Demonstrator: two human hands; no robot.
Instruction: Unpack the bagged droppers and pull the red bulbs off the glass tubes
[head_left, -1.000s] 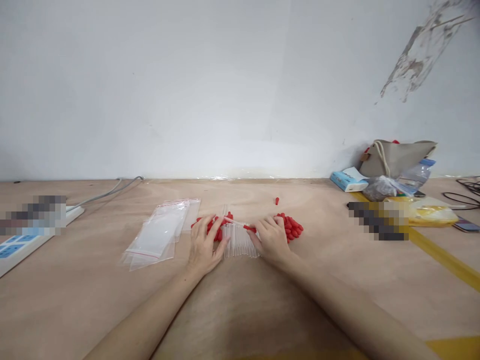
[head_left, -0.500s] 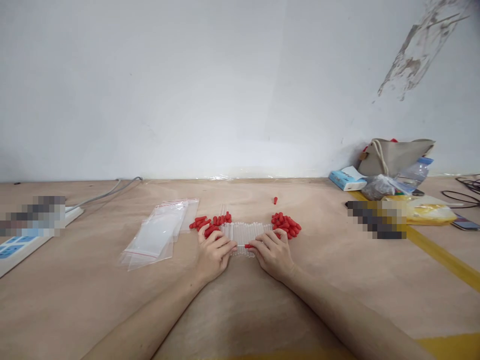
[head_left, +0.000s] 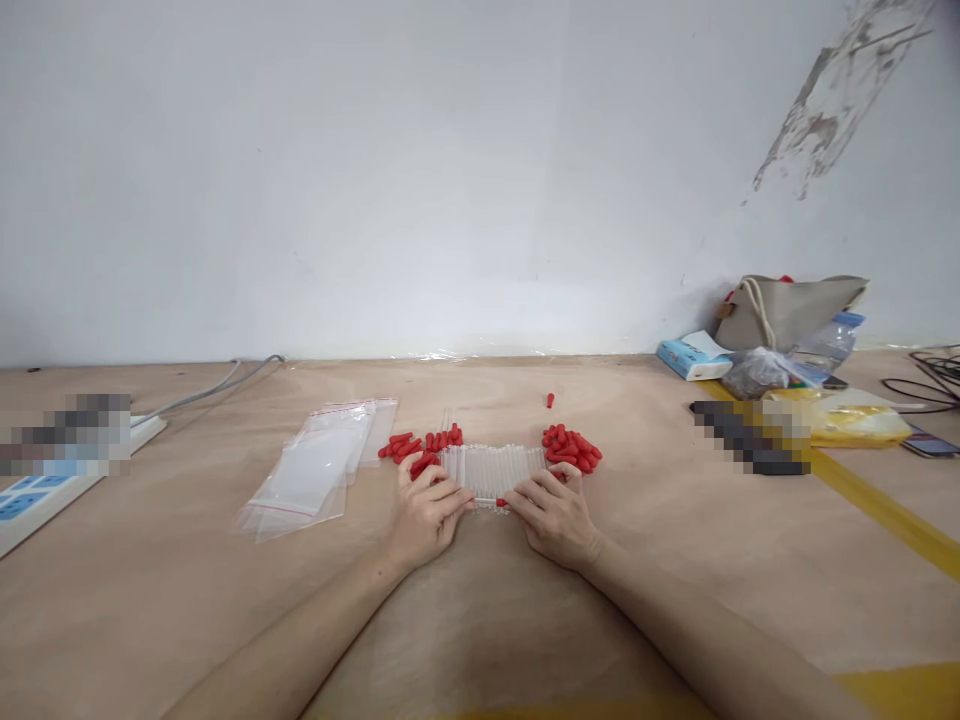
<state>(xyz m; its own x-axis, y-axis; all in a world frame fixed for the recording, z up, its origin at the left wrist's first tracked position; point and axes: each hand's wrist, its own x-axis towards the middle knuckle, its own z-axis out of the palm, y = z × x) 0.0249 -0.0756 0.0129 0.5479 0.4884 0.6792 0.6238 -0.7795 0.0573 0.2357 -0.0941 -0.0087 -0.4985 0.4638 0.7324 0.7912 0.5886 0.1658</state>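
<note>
A row of clear glass dropper tubes (head_left: 493, 468) lies on the table between my hands. My left hand (head_left: 426, 515) pinches the left end of one tube held level over the near edge of the row. At that tube's right end sits a red rubber bulb (head_left: 501, 503), gripped by the fingers of my right hand (head_left: 556, 518). Whether the bulb is fully seated on the glass I cannot tell. Beyond my left hand are several red bulbs (head_left: 409, 446), some on tubes. A second red heap (head_left: 571, 447) lies beyond my right hand.
Clear zip bags (head_left: 311, 465) lie to the left, near a power strip (head_left: 45, 490) with a grey cable. One loose red bulb (head_left: 550, 400) rests farther back. A tissue pack (head_left: 694, 357), a bag (head_left: 802, 310) and a yellow packet (head_left: 855, 425) stand at the right.
The tube and bulb have come slightly nearer to me. My right hand has shifted a little right and down, and less of the red bulb shows. My left hand has hardly moved.
</note>
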